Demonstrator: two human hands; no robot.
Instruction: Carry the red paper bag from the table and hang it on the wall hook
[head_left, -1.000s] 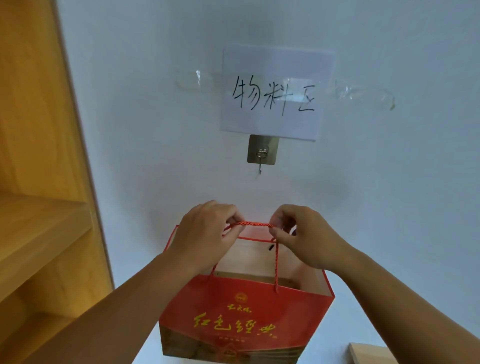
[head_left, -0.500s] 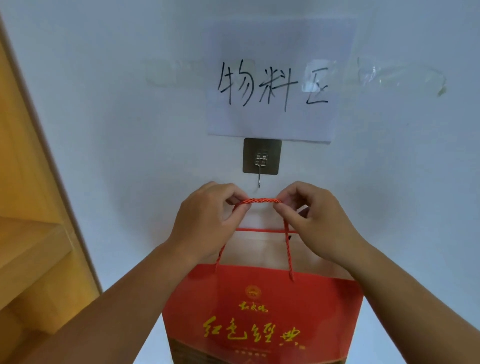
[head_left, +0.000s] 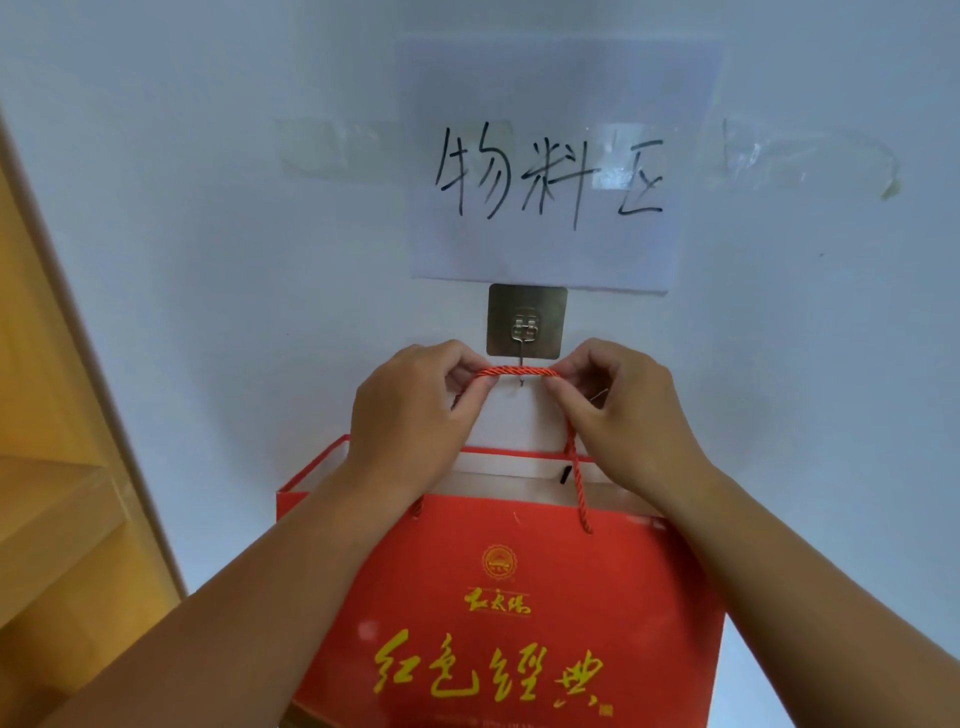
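The red paper bag (head_left: 509, 613) with gold lettering hangs from my two hands against the white wall, its mouth open. My left hand (head_left: 410, 415) and my right hand (head_left: 623, 415) each pinch one end of the red rope handle (head_left: 517, 371), stretched taut and level between them. The metal wall hook (head_left: 522, 374) hangs from a square steel adhesive plate (head_left: 526, 306). The rope crosses right in front of the hook's lower tip; I cannot tell whether it rests on the hook.
A white paper sign (head_left: 550, 176) with black handwritten characters is stuck on the wall just above the plate. Strips of clear tape (head_left: 810, 156) flank it. A wooden shelf unit (head_left: 57, 467) stands at the left, close to the bag.
Both hands have raised the bag and its handle up to the hook's tip, and the wall has come closer in view.
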